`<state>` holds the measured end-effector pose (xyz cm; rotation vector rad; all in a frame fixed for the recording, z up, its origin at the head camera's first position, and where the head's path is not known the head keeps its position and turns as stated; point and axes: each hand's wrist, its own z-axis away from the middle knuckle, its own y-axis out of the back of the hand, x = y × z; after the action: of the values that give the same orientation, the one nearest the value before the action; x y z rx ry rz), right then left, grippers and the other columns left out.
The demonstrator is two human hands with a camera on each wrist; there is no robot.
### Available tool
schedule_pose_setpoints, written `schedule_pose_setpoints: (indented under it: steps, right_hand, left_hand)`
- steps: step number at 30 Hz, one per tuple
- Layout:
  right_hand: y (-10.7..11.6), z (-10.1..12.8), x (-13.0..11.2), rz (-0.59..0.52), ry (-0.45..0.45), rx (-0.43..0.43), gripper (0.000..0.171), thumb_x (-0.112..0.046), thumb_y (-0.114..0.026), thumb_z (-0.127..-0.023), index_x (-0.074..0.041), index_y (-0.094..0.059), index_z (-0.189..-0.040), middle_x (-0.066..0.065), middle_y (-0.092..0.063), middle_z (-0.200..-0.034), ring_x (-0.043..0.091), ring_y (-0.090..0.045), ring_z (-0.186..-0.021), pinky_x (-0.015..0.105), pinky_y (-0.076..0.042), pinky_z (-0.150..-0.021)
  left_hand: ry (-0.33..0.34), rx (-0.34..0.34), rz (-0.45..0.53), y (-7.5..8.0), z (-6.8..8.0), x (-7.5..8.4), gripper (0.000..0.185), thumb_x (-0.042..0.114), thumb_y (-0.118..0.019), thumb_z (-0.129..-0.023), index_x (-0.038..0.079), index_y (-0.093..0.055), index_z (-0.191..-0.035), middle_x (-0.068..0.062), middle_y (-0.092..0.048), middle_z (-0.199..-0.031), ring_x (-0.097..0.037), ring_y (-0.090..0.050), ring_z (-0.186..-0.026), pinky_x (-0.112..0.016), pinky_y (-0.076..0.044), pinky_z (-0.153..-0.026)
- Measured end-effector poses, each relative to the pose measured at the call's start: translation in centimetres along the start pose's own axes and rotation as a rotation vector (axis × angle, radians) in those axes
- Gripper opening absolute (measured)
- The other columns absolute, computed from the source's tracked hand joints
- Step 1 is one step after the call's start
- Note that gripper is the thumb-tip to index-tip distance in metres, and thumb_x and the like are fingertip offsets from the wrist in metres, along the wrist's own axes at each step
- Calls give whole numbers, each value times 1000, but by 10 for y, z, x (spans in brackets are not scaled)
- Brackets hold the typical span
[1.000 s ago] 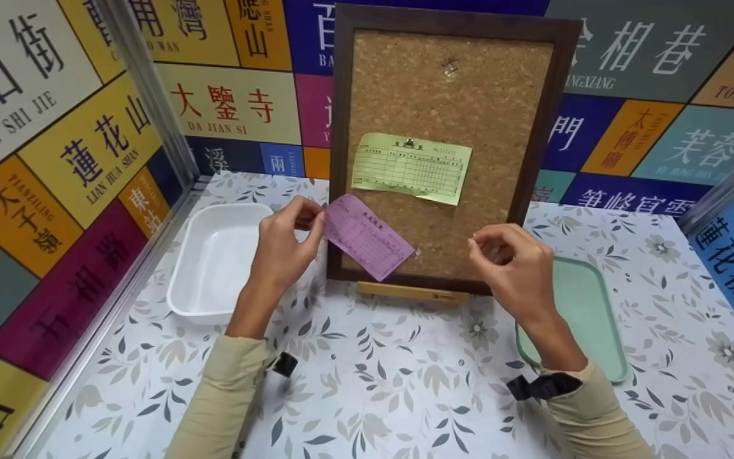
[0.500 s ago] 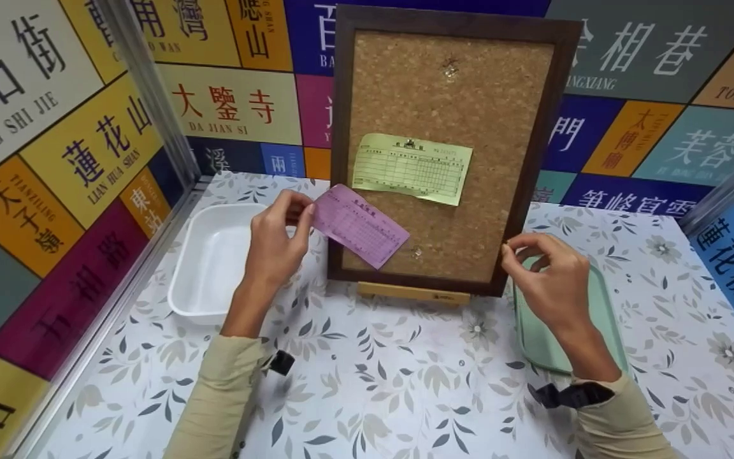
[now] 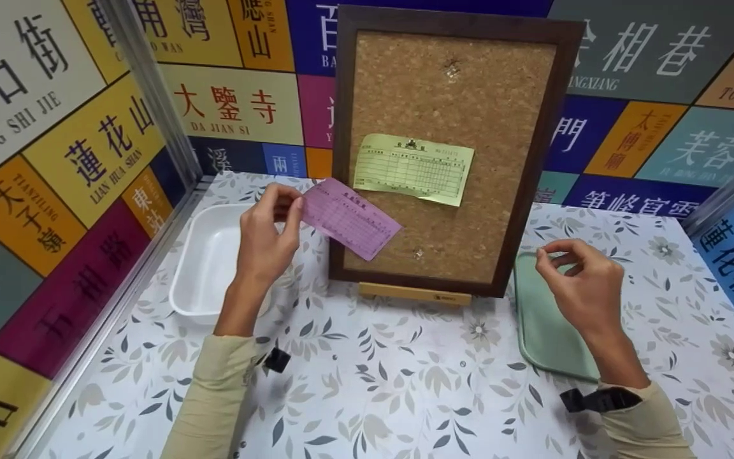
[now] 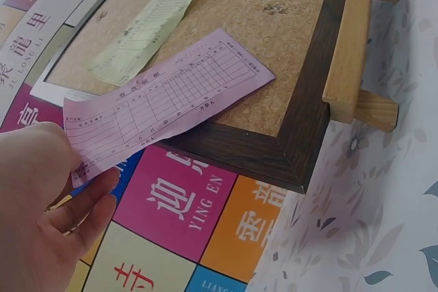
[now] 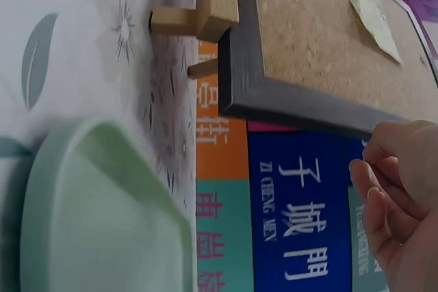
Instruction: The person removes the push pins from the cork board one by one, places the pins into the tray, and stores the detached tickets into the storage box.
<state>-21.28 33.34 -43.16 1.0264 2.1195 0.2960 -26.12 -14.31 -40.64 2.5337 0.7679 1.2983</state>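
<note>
So the pink slip (image 3: 349,218) had been lifted clear of the cork board (image 3: 450,102) over the last second, pinched by one end in the left hand (image 3: 267,239) above the white tray (image 3: 198,280) near the table's left edge. The right hand (image 3: 580,280) had been drawn back over the green tray (image 3: 542,319), fingertips pinched together, whether on a pin couldn't be told. The yellow form (image 3: 413,168) was left pinned; "DA JIAN SI" and "LIAN HUA SHAN" could be read on the wall.

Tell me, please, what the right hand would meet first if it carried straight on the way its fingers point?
Probably the green tray. The right hand hovers above its far end, fingers pinched and aimed left toward the cork board. How far above the tray it hovers is unclear, so it might reach the board's dark frame instead.
</note>
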Motion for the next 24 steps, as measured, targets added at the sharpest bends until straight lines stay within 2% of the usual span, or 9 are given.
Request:
schedule_pose_setpoints:
  steps: [7,15,20,24]
  right_hand:
    - [1,3,21,34,-93,-39,10,-16,-82,-94,-8,-81,-100,9,-81,-88,-20,-60,-71,1,-44,-65]
    - [0,5,36,49,-132,-89,8,-14,-81,-95,-6,-80,-98,10,-81,-85,-18,-60,-66,4,-44,-59]
    - [-1,7,42,57,-155,-132,9,-15,-81,-96,-6,-80,-98,11,-81,-85,-18,-60,-65,5,-44,-57]
    - [-1,9,46,67,-175,-172,12,-16,-80,-96,-4,-80,-99,13,-81,-88,-16,-61,-64,6,-44,-58]
  left_hand:
    - [13,21,-8,8,-1,-2,15,18,-63,-110,7,-68,-118,-6,-76,-103,-16,-71,-90,-32,-62,-83]
    - [55,42,-28,17,-3,-4,17,20,-62,-111,8,-67,-122,-8,-75,-107,-18,-72,-97,-40,-64,-89]
    - [29,84,-21,22,-6,-8,16,16,-62,-110,6,-68,-120,-9,-74,-105,-18,-70,-92,-37,-63,-84]
    - [38,101,-38,27,-9,-12,16,15,-61,-110,7,-69,-121,-8,-73,-106,-17,-66,-89,-32,-60,-81]
